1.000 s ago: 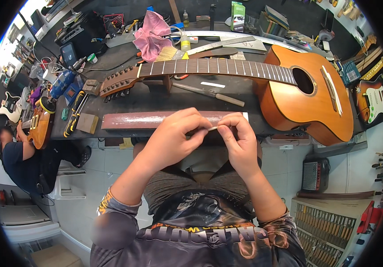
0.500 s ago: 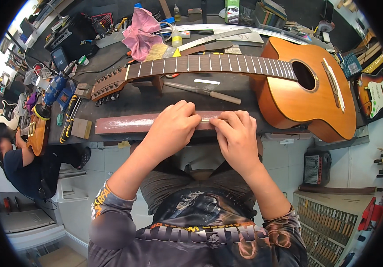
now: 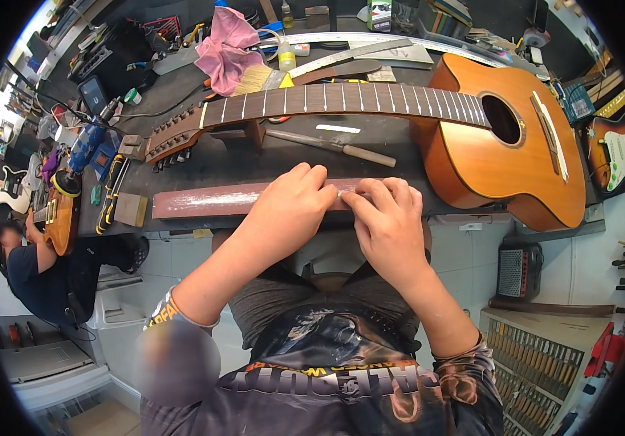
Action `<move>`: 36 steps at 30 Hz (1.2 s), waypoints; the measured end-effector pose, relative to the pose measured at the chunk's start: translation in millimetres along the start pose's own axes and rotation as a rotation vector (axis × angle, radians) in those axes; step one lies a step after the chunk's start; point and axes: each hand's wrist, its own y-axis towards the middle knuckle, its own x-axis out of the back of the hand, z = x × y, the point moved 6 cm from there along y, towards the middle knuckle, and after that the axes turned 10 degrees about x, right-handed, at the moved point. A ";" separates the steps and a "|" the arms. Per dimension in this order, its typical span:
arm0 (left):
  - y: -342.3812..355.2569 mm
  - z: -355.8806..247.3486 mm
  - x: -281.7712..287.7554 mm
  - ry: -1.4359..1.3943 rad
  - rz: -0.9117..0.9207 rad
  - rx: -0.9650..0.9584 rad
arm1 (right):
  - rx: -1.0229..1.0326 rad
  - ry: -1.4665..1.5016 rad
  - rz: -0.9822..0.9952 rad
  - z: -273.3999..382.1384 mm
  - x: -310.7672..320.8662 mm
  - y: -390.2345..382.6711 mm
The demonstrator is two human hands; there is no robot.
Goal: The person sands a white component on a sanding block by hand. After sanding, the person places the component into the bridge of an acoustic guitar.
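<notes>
A long reddish sanding bar, streaked with white dust, lies along the bench's front edge. My left hand is on it, fingertips pressed together on a small pale strip, largely hidden. My right hand grips the same strip from the other side with curled fingers. Behind the bar lie a wooden-handled file and a short white strip. An acoustic guitar rests face up, its neck on a wooden support.
Pliers, a block and a blue power tool sit at the left. A brush and pink cloth lie behind the neck. A co-worker crouches at the left by another guitar.
Both hands have moved from holding the pale strip up near my body to pressing it down on the sanding bar, shifting slightly forward, with their backs now turned up.
</notes>
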 end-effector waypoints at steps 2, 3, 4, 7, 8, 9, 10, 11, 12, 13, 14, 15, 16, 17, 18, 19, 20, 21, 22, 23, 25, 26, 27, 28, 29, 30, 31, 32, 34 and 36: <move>0.1 -4.0 2.0 0.078 -0.004 -0.028 | 0.003 0.001 0.006 0.8 1.2 0.6; 0.8 -4.0 2.3 0.075 -0.001 -0.029 | 0.008 -0.002 0.019 0.7 0.9 1.2; 1.3 -4.4 2.2 0.103 0.000 -0.041 | 0.013 -0.004 0.032 0.8 0.5 1.6; 2.2 -3.3 2.2 0.144 0.004 -0.072 | 0.020 -0.013 0.051 1.3 0.4 2.6; 2.4 -3.0 1.8 0.160 0.006 -0.091 | 0.019 -0.015 0.054 1.2 0.0 2.3; 2.8 -1.9 1.6 0.158 0.007 -0.089 | 0.020 -0.011 0.056 1.3 -0.5 2.0; 3.5 -1.1 0.9 0.142 0.013 -0.089 | 0.022 -0.007 0.058 1.6 -1.3 1.9; 3.5 0.4 0.7 0.126 0.020 -0.089 | 0.023 -0.005 0.062 2.1 -1.6 2.8; 3.0 2.5 1.6 0.123 0.022 -0.087 | 0.014 -0.001 0.069 2.9 -1.2 4.1; 2.3 5.1 3.1 0.107 0.027 -0.079 | 0.005 0.003 0.077 4.2 -1.5 5.7; 0.8 7.9 4.8 0.092 0.031 -0.070 | 0.006 0.006 0.081 7.2 -3.0 7.9; -1.2 10.8 7.0 0.090 0.031 -0.067 | 0.020 0.006 0.095 11.0 -5.2 10.9; -4.5 15.7 10.3 0.081 0.034 -0.055 | 0.035 0.008 0.109 15.4 -8.3 14.2; -8.2 21.0 14.2 0.073 0.037 -0.042 | 0.040 0.011 0.112 19.5 -11.8 18.1; -11.8 26.1 17.5 0.072 0.037 -0.038 | 0.055 0.020 0.114 24.9 -16.5 22.1; -15.5 32.5 19.7 0.077 0.064 -0.017 | 0.072 0.029 0.116 30.4 -21.3 26.5; -19.3 39.1 22.4 0.082 0.092 0.004 | 0.075 0.032 0.117 35.0 -25.7 31.2; -24.1 45.7 29.9 0.086 0.092 0.010 | 0.107 0.043 0.116 42.2 -30.3 37.8; -28.6 52.5 37.8 0.089 0.098 0.022 | 0.138 0.054 0.115 49.0 -34.6 44.1; -32.1 58.1 43.3 0.091 0.103 0.032 | 0.168 0.036 0.107 54.9 -39.8 49.4; -39.1 66.9 45.8 0.092 0.113 0.049 | 0.185 0.030 0.094 62.3 -46.5 55.8; -40.9 69.3 45.1 0.087 0.123 0.058 | 0.193 0.017 0.081 64.2 -47.2 57.3; -41.7 70.1 44.6 0.091 0.126 0.058 | 0.193 0.020 0.079 64.8 -46.9 57.9; -41.7 70.2 43.7 0.087 0.130 0.061 | 0.189 0.023 0.080 64.7 -45.8 58.2; -40.9 69.6 42.8 0.084 0.136 0.062 | 0.183 0.025 0.082 63.8 -45.0 57.7; -39.6 68.2 42.2 0.082 0.141 0.053 | 0.174 0.022 0.080 62.2 -44.2 55.7; -39.1 67.0 43.6 0.072 0.130 0.039 | 0.176 0.024 0.081 61.6 -44.0 53.6; -37.9 65.3 44.5 0.061 0.120 0.023 | 0.177 0.026 0.081 60.3 -43.1 51.1; -34.3 61.9 42.1 0.062 0.139 0.012 | 0.164 0.028 0.084 55.3 -39.2 45.2; -26.6 52.9 36.5 0.064 0.157 0.003 | 0.154 0.033 0.086 48.2 -32.8 37.3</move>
